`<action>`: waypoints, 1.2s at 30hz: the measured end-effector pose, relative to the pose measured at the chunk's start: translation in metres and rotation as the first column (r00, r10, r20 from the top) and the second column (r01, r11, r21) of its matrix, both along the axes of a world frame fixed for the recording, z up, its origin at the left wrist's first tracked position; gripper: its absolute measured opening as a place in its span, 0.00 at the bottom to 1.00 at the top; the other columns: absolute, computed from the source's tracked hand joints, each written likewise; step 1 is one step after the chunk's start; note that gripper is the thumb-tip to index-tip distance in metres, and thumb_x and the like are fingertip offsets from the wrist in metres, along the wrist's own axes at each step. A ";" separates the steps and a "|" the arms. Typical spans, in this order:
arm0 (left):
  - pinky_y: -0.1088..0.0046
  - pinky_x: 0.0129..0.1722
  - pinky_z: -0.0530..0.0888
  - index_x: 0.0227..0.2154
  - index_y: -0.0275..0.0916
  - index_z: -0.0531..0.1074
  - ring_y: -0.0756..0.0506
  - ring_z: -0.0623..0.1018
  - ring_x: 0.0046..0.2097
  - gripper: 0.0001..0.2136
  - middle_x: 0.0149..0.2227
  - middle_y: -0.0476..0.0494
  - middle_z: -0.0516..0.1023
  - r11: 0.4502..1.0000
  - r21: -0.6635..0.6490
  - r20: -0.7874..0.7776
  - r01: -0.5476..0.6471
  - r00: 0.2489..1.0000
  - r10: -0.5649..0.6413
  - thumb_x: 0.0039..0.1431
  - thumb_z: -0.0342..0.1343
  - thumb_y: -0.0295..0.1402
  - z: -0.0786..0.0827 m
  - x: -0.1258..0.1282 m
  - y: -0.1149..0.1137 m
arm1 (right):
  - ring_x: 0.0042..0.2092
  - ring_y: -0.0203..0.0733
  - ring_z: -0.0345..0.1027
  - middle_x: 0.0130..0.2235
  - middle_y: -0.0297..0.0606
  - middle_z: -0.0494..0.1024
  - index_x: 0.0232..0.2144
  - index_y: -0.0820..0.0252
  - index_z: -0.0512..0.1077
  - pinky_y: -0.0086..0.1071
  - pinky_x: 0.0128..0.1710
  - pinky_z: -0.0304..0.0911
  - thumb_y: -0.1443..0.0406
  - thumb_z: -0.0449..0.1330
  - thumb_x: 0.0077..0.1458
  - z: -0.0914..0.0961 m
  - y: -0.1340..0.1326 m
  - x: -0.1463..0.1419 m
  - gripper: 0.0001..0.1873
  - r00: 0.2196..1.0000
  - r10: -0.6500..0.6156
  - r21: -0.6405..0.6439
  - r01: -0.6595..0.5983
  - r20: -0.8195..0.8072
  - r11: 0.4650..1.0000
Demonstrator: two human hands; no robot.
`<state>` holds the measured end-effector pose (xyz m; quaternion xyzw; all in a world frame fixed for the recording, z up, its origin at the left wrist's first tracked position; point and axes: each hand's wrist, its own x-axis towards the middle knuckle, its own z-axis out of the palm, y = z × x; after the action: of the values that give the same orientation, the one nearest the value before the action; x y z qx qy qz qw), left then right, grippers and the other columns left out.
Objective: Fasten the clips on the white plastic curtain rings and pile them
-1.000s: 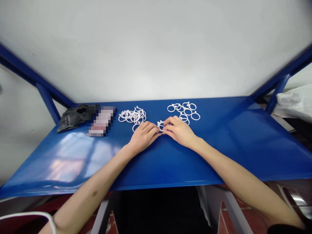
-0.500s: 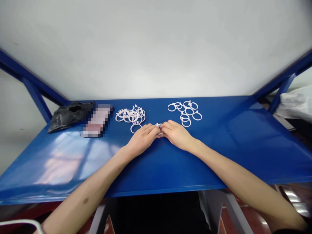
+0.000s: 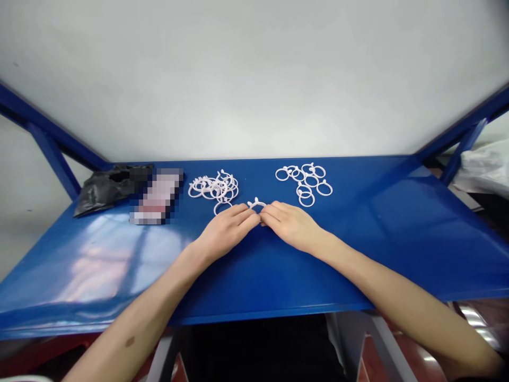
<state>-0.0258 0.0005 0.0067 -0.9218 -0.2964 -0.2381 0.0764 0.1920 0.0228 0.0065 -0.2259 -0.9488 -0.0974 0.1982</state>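
My left hand [image 3: 227, 229] and my right hand [image 3: 290, 225] meet fingertip to fingertip at the middle of the blue table [image 3: 377, 233]. Together they pinch one white plastic ring [image 3: 256, 203], whose top arc pokes up above the fingers; the rest of it is hidden by them. A tangled pile of white rings [image 3: 213, 188] lies just beyond my left hand. A looser group of white rings [image 3: 305, 181] lies beyond my right hand.
A crumpled black bag [image 3: 104, 187] and a blurred pink flat object [image 3: 157, 196] lie at the table's back left. Blue frame struts rise at both back corners. A white wall stands behind. A white plastic sheet [image 3: 483, 167] shows at far right.
Both hands stay pressed together on the ring and have shifted slightly toward me; the ring's arc now shows more above the fingers. The view has drifted a little.
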 end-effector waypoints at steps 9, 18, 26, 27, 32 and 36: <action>0.72 0.35 0.71 0.34 0.37 0.69 0.48 0.73 0.35 0.14 0.33 0.47 0.75 1.000 0.015 -0.104 -0.012 0.995 0.013 0.72 0.40 0.25 0.004 0.000 -0.003 | 0.37 0.39 0.68 0.38 0.39 0.80 0.35 0.63 0.75 0.32 0.36 0.64 0.72 0.47 0.71 -0.001 0.000 0.004 0.18 0.996 0.061 0.180 -0.048 -0.068 0.982; 0.72 0.30 0.67 0.29 0.39 0.65 0.49 0.71 0.29 0.14 0.27 0.50 0.71 0.995 0.089 -0.058 -0.054 0.997 0.059 0.70 0.40 0.22 -0.003 0.007 0.001 | 0.36 0.39 0.69 0.35 0.40 0.79 0.33 0.63 0.75 0.33 0.35 0.64 0.72 0.46 0.71 -0.002 -0.001 0.002 0.20 0.998 0.040 0.180 -0.029 -0.058 0.983; 0.71 0.28 0.66 0.28 0.39 0.64 0.47 0.71 0.28 0.13 0.25 0.48 0.71 0.967 0.098 0.027 -0.234 0.972 0.233 0.64 0.41 0.18 0.000 0.023 -0.006 | 0.31 0.41 0.66 0.29 0.41 0.75 0.29 0.64 0.72 0.35 0.31 0.64 0.76 0.45 0.68 0.003 -0.017 -0.009 0.20 0.985 -0.142 0.164 0.156 -0.093 0.974; 0.71 0.28 0.66 0.28 0.39 0.64 0.47 0.71 0.28 0.13 0.26 0.48 0.71 0.964 0.095 0.030 -0.250 0.968 0.248 0.65 0.41 0.19 0.000 0.023 -0.006 | 0.31 0.41 0.67 0.29 0.41 0.75 0.30 0.64 0.73 0.35 0.31 0.64 0.76 0.45 0.67 0.002 -0.017 -0.009 0.20 0.984 -0.161 0.143 0.172 -0.080 0.975; 0.74 0.31 0.69 0.32 0.39 0.67 0.49 0.73 0.31 0.12 0.29 0.49 0.73 0.986 0.001 0.073 -0.167 0.983 0.166 0.70 0.42 0.23 -0.005 0.013 0.000 | 0.40 0.42 0.74 0.41 0.45 0.81 0.40 0.65 0.75 0.35 0.39 0.71 0.72 0.46 0.69 -0.001 -0.007 -0.001 0.16 0.995 -0.057 0.082 0.063 -0.079 0.995; 0.72 0.40 0.73 0.43 0.37 0.71 0.47 0.75 0.38 0.09 0.36 0.45 0.77 0.976 -0.007 0.184 -0.220 0.959 0.217 0.69 0.46 0.23 -0.001 -0.016 0.009 | 0.53 0.43 0.73 0.58 0.47 0.75 0.57 0.62 0.68 0.35 0.47 0.73 0.68 0.51 0.69 0.006 0.006 0.011 0.17 0.971 -0.043 0.054 0.057 -0.234 0.997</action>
<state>-0.0421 0.0099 0.0053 -0.8569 -0.4005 -0.3142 0.0810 0.2035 0.0285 0.0120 -0.2537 -0.9096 -0.1040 0.3122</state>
